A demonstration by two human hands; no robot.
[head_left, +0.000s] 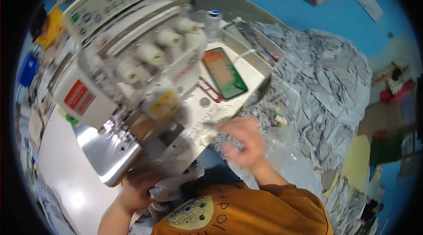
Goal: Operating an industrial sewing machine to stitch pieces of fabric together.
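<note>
My left hand (139, 185) is low at the front edge of the sewing machine's table, its fingers dark and partly hidden. It looks closed on a light grey cloth (174, 186) that bunches over my lap. Smeared by motion, my right hand (245, 141) is off the table's right edge, thumb and fingers apart with nothing visible between them. Beside its fingertips a small whitish piece (208, 137) lies on the table corner. To the left stands the sewing machine (88, 96) with its shiny metal plate (105, 153).
Several thread cones (152, 54) stand behind the machine, below a control panel (110, 3). Red-handled snips (209, 90), a phone-like slab (224, 72), a bottle (213, 24) and a tray (253, 56) occupy the table. A scrap bin (286, 102) and piled grey fabric (328, 76) are on the right.
</note>
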